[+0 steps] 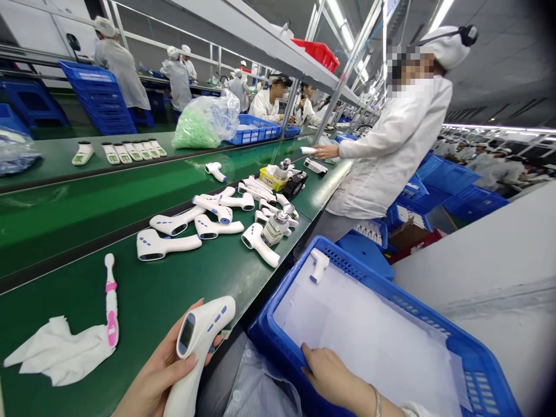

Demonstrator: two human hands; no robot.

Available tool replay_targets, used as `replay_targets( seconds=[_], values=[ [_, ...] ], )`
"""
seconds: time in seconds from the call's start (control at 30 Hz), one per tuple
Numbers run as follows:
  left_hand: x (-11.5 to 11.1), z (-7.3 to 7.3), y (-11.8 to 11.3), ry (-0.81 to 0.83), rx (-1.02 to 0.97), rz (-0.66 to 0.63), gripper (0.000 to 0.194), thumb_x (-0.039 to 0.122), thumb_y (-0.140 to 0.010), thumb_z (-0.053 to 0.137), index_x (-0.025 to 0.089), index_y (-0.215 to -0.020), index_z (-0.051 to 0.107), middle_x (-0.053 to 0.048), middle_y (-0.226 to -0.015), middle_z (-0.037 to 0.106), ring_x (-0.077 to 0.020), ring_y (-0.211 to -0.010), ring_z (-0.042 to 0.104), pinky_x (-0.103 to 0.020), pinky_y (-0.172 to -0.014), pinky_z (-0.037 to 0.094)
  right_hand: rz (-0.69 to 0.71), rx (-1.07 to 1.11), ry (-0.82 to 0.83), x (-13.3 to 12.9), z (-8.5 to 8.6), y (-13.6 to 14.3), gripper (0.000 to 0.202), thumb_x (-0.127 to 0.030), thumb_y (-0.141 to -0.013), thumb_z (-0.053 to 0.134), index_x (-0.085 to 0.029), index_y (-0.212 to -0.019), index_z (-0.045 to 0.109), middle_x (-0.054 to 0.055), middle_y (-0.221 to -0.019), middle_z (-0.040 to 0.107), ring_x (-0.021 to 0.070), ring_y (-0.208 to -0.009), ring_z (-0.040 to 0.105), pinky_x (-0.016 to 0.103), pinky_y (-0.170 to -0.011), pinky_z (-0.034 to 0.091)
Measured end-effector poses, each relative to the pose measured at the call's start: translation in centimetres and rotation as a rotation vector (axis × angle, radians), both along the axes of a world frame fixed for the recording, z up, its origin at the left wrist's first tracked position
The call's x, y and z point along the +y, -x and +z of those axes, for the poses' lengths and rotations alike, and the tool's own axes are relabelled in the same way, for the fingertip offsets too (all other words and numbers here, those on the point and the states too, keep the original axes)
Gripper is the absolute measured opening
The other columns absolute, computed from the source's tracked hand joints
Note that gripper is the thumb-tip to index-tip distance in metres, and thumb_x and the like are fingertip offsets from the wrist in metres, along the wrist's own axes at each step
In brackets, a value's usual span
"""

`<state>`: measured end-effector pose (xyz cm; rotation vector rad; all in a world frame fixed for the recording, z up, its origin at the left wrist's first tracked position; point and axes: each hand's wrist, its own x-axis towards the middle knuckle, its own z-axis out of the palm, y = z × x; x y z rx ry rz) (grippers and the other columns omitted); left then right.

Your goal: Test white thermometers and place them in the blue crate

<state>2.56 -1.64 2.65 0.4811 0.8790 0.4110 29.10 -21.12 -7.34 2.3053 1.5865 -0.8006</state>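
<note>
My left hand (163, 365) is wrapped round a white infrared thermometer (204, 330) with blue buttons and a dark display, held above the near edge of the green bench (87, 289). My right hand (332, 373) is at the near side of a blue crate (278, 341), over its white paper lining (369, 324); its fingers are bent, and the fingertips are partly hidden. One white thermometer (319, 266) lies in the crate's far left corner. Several more thermometers (167, 244) are piled on the bench beyond my left hand.
A pink-and-white toothbrush (112, 307) rests against a white cloth (65, 350) at the left. Bottles (275, 227) and a yellow tray (272, 179) stand among the thermometers. Beyond the crate, a person (391, 139) reaches over the bench. A metal shelf (243, 35) runs overhead.
</note>
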Motion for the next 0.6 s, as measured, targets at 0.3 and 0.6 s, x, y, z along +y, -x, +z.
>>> replay_targets(
  seconds=[0.3,0.6],
  values=[
    [0.4,-1.6,0.6,0.004,-0.006,0.009,0.075,0.031,-0.065,0.074,0.038,-0.132,0.042,-0.002,-0.133,0.051,-0.0324,-0.120,0.047,-0.041,-0.101,0.039,-0.028,0.049,0.084,-3.4,-1.1,-1.2,0.043,-0.016,-0.083,0.037,-0.010,-0.124,0.049,0.017,-0.096,0.068,0.0289,-0.088,0.065,0.036,-0.074,0.045],
    [0.2,-0.9,0.5,0.011,0.022,0.048,0.076,0.032,-0.063,0.075,0.037,-0.131,0.043,-0.003,-0.127,0.057,-0.0321,-0.119,0.049,-0.040,-0.102,0.038,0.008,0.185,-0.002,1.2,-0.1,-0.6,0.037,-0.026,-0.081,0.044,-0.012,-0.113,0.054,0.016,-0.093,0.068,0.0303,-0.089,0.063,0.036,-0.076,0.043]
  ],
)
